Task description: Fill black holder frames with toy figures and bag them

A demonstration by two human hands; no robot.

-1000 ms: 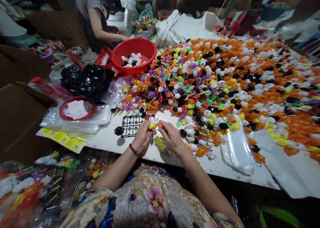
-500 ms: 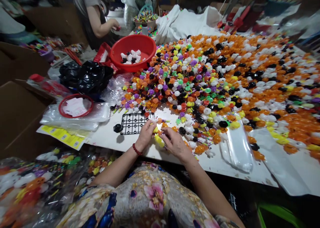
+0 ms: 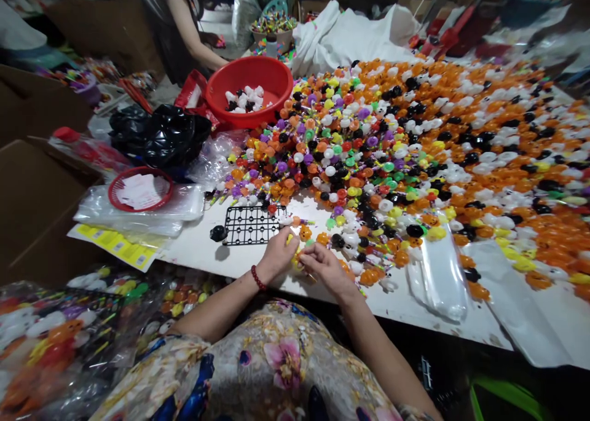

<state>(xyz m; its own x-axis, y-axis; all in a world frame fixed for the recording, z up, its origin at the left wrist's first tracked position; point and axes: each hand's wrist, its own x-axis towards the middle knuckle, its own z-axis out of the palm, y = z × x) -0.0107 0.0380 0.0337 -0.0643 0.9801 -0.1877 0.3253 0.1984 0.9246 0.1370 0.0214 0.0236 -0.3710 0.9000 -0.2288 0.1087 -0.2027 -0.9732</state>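
At the table's front edge, my left hand (image 3: pixel 277 252), a red bead bracelet at its wrist, has its fingers closed on a small yellow plastic piece (image 3: pixel 290 239), mostly covered by the fingers. My right hand (image 3: pixel 326 268) almost meets it, thumb and fingertips pinched together; what they hold is too small and hidden to name. Just beyond the left hand lies a black plastic grid (image 3: pixel 252 225) with a round black piece (image 3: pixel 218 233) beside its left end. Small orange pumpkin-shaped pieces (image 3: pixel 305 233) and other coloured plastic toys (image 3: pixel 350 163) lie near my fingers.
A wide heap of orange, white and black pieces (image 3: pixel 483 138) covers the right side. Clear plastic bags (image 3: pixel 436 273) lie at the front right. Left stand a red basin (image 3: pixel 221 117), black bags (image 3: pixel 170 135) and a red basket of paper slips (image 3: pixel 141 190). A co-worker's arm (image 3: pixel 193 34) reaches behind the basin.
My right hand has moved slightly down and right, and its fingers have drawn closer into a pinch. The co-worker's arm has stretched down toward the basin. The view has shifted a little.
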